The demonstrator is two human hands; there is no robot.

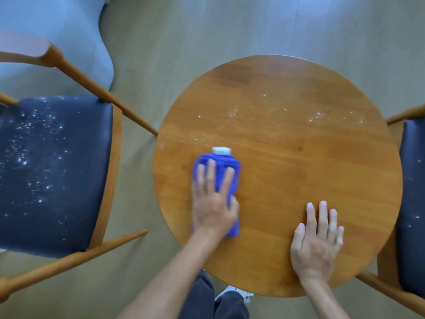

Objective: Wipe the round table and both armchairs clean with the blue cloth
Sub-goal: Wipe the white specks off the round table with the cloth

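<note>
Wooden floor [207,31] runs under everything, pale and greyish, with a light blue mat [57,38] at the far left. On it stands the round table [299,162], warm brown planks, its far half speckled with white droplets [232,112] while the near half looks dry. Two armchairs flank it: the left chair [57,171] has a dark navy seat dotted all over with the same white specks and slim wooden arms reaching toward the table; the right chair [412,203] shows only a strip of its dark seat with a few specks. Left hand [212,203] lies flat on the cloth [218,166], fingers straight and spread, pressing it onto the table's left side. That blue cloth is folded, with a small white tag [221,150] at its far end. Right hand [318,240] rests palm down on the bare wood near the front edge, fingers extended and relaxed, holding nothing.
</note>
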